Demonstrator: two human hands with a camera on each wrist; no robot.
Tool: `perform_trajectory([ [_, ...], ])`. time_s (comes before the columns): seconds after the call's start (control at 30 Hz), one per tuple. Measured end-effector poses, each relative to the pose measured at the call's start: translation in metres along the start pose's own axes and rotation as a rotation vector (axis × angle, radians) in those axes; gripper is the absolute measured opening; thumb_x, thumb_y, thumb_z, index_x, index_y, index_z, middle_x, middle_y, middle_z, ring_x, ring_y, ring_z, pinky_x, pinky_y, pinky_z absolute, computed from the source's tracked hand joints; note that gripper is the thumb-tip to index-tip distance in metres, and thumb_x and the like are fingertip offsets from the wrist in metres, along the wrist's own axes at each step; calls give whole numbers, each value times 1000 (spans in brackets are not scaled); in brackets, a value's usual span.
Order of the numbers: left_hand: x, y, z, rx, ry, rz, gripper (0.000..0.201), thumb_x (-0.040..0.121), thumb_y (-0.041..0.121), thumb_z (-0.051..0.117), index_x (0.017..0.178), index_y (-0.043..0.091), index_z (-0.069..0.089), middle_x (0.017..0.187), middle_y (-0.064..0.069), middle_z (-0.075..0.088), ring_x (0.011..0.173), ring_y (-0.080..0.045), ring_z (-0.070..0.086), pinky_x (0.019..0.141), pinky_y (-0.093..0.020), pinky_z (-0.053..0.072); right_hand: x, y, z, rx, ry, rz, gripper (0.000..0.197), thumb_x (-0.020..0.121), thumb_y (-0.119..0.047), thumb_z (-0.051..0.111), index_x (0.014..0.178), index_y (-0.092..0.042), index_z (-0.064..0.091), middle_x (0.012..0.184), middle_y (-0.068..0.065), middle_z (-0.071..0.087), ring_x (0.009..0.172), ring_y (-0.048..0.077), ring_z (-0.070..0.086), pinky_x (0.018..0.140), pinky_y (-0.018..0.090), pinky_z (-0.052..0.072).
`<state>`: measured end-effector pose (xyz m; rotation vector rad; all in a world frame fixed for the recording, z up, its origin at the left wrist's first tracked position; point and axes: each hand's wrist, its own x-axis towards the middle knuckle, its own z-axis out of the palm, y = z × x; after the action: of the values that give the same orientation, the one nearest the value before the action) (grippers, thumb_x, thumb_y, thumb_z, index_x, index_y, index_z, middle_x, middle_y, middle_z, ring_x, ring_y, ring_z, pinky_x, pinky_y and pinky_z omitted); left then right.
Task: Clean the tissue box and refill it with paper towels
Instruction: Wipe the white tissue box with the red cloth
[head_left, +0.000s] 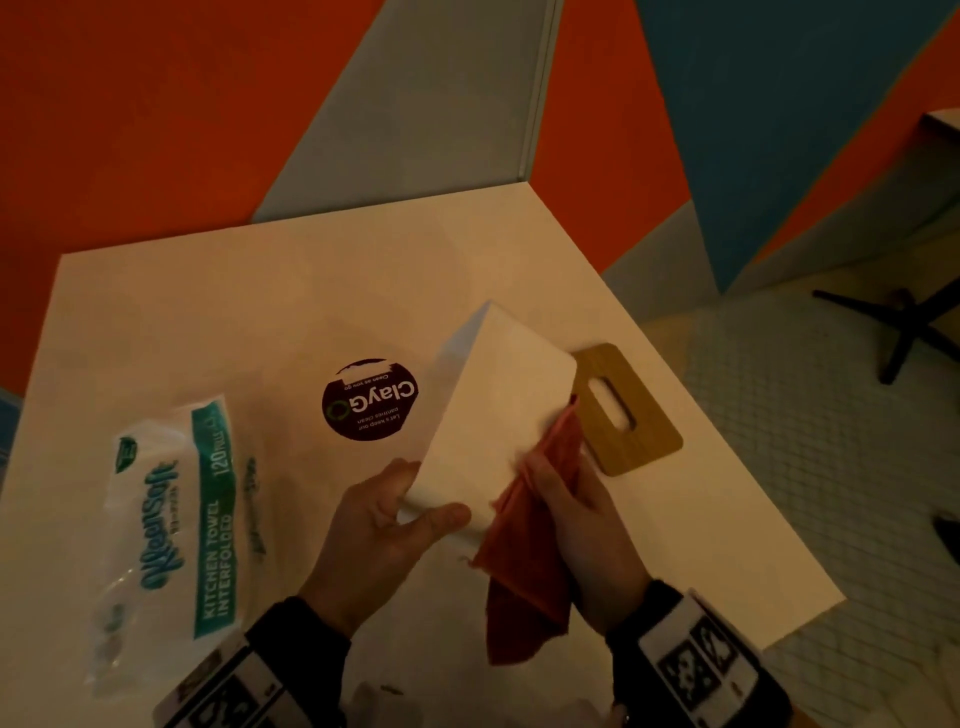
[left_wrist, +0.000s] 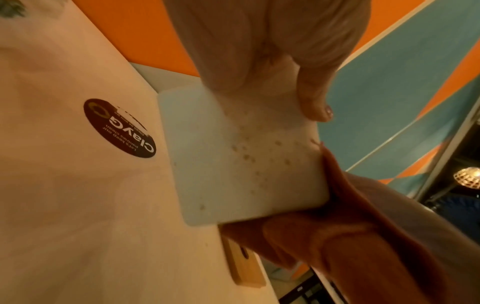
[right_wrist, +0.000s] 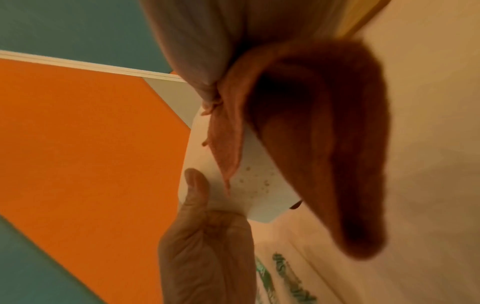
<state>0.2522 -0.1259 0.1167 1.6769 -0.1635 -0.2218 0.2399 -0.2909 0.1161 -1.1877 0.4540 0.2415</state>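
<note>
A white tissue box (head_left: 493, 415) is tilted up above the table, and my left hand (head_left: 395, 525) grips its near end with the thumb across the top face. Small brown specks dot the box's end face (left_wrist: 246, 156). My right hand (head_left: 576, 514) holds a red cloth (head_left: 524, 561) and presses it against the box's right side. The cloth (right_wrist: 311, 144) hangs down below that hand. The box's wooden lid (head_left: 623, 410), with a slot in it, lies flat on the table just right of the box. A plastic pack of kitchen towels (head_left: 171, 530) lies at the left.
The white table (head_left: 260, 322) carries a round dark sticker (head_left: 370, 400) left of the box. Its right edge runs diagonally close to my right hand. Beyond are orange and blue wall panels (head_left: 208, 104), and a black chair base (head_left: 904, 327) stands on the tiled floor.
</note>
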Motion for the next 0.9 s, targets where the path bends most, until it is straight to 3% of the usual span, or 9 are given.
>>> perform_trajectory([
  [0.1,10,3,6,-87,-176,-78,10,72,30,70,78,38,69,78,29,72,80,8,66,66,-5,49,-4,0,-11,-81,14,-64,32,88,-17,51,117,-25,39,81,3,62,50,7,66,45,20,54],
  [0.17,17,5,14,-127,-200,-153,17,87,24,51,80,35,62,68,34,70,72,17,62,62,0,46,-4,-2,-17,-169,50,-123,38,88,-19,53,117,-32,33,90,-5,59,59,2,68,51,19,56],
  [0.27,24,9,23,-125,-213,-206,23,92,22,41,87,37,57,71,28,69,70,22,58,62,5,42,-7,-5,-24,-291,41,-217,52,83,-28,60,125,-37,30,113,-2,56,90,15,65,79,40,57],
  [0.4,31,15,32,-193,-270,-207,35,79,14,58,103,39,49,108,13,61,100,-4,59,90,-23,47,-12,-7,-33,-335,-54,-234,63,85,-10,54,132,-34,20,103,-8,52,69,7,67,55,22,57],
  [0.53,37,15,31,-346,-310,-262,59,56,-3,55,105,30,51,101,3,66,90,-15,65,75,-31,55,-18,-4,-33,-571,-125,-269,64,89,-10,52,133,-36,14,98,-19,46,69,0,63,57,15,54],
  [0.6,37,15,30,-377,-325,-279,57,54,-7,55,102,25,55,94,-1,70,83,-14,69,70,-30,58,-17,-7,-35,-699,-121,-391,65,89,-19,54,137,-37,13,117,-5,51,77,2,63,65,20,56],
  [0.7,39,22,31,-374,-351,-258,34,62,5,62,89,25,68,80,4,75,79,-12,70,72,-29,57,-11,-10,-40,-879,-76,-711,66,87,-31,49,142,-22,12,150,11,23,126,-7,34,98,12,39],
  [0.77,40,30,33,-388,-328,-241,9,74,27,67,82,28,70,73,9,75,74,-7,69,72,-28,55,-8,-13,-37,-933,-61,-818,62,91,-36,44,141,-20,10,151,13,9,129,-20,8,96,-7,19],
  [0.9,37,40,36,-361,-203,-218,21,64,30,56,80,27,69,73,9,75,73,-9,68,70,-25,57,-3,-17,-29,-1054,-103,-926,57,92,-51,19,139,-19,14,152,4,-5,138,19,1,106,0,2],
])
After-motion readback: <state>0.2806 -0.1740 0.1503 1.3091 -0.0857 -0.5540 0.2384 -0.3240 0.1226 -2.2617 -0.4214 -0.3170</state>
